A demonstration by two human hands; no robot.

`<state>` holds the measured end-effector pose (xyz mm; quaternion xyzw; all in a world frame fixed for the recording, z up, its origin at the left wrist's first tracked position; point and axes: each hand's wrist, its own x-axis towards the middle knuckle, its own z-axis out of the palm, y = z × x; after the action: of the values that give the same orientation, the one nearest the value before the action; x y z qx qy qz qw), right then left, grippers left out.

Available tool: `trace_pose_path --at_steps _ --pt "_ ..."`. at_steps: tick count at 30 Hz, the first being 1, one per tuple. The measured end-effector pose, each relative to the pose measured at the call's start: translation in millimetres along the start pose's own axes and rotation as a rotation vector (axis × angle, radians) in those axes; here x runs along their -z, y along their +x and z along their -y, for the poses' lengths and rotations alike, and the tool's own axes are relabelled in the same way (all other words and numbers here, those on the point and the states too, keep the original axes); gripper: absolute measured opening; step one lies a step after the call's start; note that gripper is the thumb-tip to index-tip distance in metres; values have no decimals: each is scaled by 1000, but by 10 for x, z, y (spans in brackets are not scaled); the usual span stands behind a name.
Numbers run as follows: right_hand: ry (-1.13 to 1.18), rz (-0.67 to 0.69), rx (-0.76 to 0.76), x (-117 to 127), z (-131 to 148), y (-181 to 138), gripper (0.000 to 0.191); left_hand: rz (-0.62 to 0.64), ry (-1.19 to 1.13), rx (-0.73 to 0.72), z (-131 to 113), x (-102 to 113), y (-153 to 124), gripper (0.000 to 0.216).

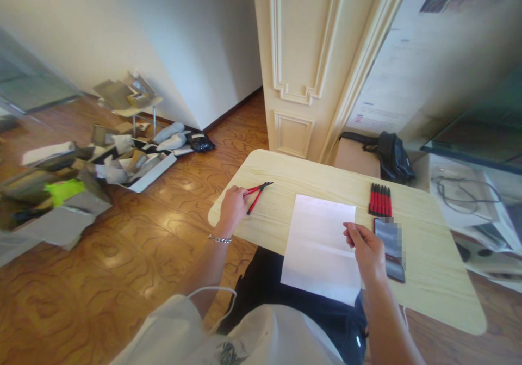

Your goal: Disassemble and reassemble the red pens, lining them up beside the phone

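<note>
My left hand (233, 206) rests at the left edge of a pale wooden table (440, 245), fingers closed on one of two red pens (256, 193) that lie crossed there. A white sheet of paper (322, 245) lies in the middle of the table, hanging over the near edge. My right hand (366, 248) rests on the sheet's right edge, fingers curled on it. Just right of that hand lies a dark phone (390, 248). A row of several red pens (380, 200) lies beyond the phone.
A black bag (391, 155) sits on a low box behind the table by a cream door (302, 66). Cardboard, trays and packaging (122, 158) litter the wooden floor at the left. Cables and a glass-topped unit (468, 191) stand at the right.
</note>
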<state>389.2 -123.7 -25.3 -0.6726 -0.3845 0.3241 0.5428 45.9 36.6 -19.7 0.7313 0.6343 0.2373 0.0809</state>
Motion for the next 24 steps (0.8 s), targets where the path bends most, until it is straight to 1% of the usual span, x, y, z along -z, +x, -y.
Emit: trace_pose_path --at_steps 2,4,8,10,12,14,17,20,24 --pt "-41 8 5 -40 25 -32 40 25 -124 -15 -151 28 -102 20" --pt "-95 56 14 -112 79 -71 39 104 -316 6 -401 -27 -271 24" --pt "-159 169 59 -292 190 -139 37 428 -873 43 -1052 -323 -717 30" --pt "-158 186 43 -352 192 -156 35 549 -1027 60 -1328 -472 -912 31" --pt "-141 187 14 -372 152 -165 33 614 -1096 92 -1517 -576 -1042 32" --pt "-130 179 -20 -359 92 -161 32 649 -1111 111 -1619 -632 -1107 33" --pt "-134 174 -76 -312 25 -113 35 663 -1076 89 -1650 -647 -1118 35" --pt "-182 184 -95 -282 15 -10 36 603 -977 26 -1598 -622 -1082 34" --pt "-419 185 -48 -320 29 131 30 484 -812 -62 -1495 -605 -1034 26"
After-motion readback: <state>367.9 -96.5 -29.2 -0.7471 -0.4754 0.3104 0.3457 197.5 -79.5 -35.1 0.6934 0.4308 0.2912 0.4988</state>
